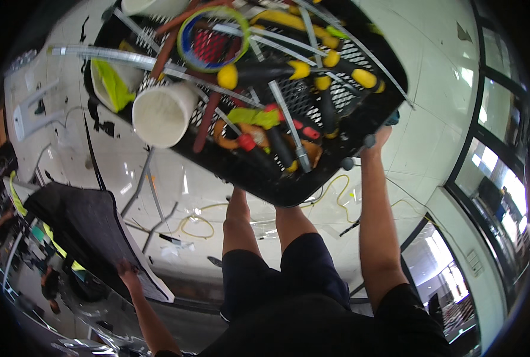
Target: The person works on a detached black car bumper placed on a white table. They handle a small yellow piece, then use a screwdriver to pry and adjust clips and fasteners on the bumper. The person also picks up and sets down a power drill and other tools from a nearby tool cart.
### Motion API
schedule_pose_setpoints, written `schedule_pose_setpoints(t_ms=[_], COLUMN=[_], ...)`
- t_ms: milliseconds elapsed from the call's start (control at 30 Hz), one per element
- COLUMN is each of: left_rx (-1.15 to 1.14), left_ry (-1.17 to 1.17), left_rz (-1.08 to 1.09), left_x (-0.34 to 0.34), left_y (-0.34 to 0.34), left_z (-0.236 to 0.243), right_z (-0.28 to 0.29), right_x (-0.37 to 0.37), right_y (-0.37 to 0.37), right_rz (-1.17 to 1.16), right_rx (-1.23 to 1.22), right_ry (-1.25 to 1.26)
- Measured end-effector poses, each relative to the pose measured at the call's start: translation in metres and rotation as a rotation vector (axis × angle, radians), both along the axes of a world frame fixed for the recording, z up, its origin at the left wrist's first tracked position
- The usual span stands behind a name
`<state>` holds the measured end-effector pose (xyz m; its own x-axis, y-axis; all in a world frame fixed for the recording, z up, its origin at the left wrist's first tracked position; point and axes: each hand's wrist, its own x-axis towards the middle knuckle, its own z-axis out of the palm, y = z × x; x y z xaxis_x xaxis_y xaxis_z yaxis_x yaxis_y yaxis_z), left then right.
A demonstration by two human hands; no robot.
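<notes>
My left hand is closed on a large dark panel with a pale edge, which stands tilted at my left side. My right hand is wrapped round the near right corner of a black mesh-bottomed tool tray, next to two round knobs; part of its grip is hidden. In the tray lie yellow-and-black handled tools, metal strips, a red-and-black handled tool and a yellow-green tape roll. White cups and a yellow-green cloth sit along its left side.
Below the tray a yellow hose winds over the glossy pale floor. Grey metal stand legs are near the panel. A white stool stands far left, a dark car part lower left, and glass doors line the right.
</notes>
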<state>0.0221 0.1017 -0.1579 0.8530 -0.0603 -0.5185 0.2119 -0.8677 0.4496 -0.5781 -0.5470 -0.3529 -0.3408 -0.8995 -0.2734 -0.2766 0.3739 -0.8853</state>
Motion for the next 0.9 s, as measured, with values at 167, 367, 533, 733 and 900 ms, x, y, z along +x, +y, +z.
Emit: schedule_pose_setpoints(t_ms=[167, 367, 533, 733, 900], left_rx=[-0.039, -0.02, -0.087, -0.208, -0.229], left_ry=[-0.069, -0.246, -0.444, -0.331, -0.226], left_rz=[-0.009, 0.02, -0.142, 0.006, 0.068], left_x=[-0.01, -0.028, -0.028, -0.024, -0.025], left_y=[0.0, -0.014, -0.003, 0.007, -0.001], left_z=[-0.004, -0.013, -0.028, -0.033, -0.027], right_z=[-0.008, -0.005, 0.009, 0.002, -0.002], right_x=[0.003, 0.095, 0.199, 0.284, 0.304], right_y=[0.077, 0.203, 0.22, 0.196, 0.175], right_rz=[-0.151, -0.712, -0.673, -0.823, -0.886], right_rx=[0.312, 0.663, 0.714, 0.568, 0.367], right_ry=[-0.937, -0.634, -0.926, -1.014, -1.109])
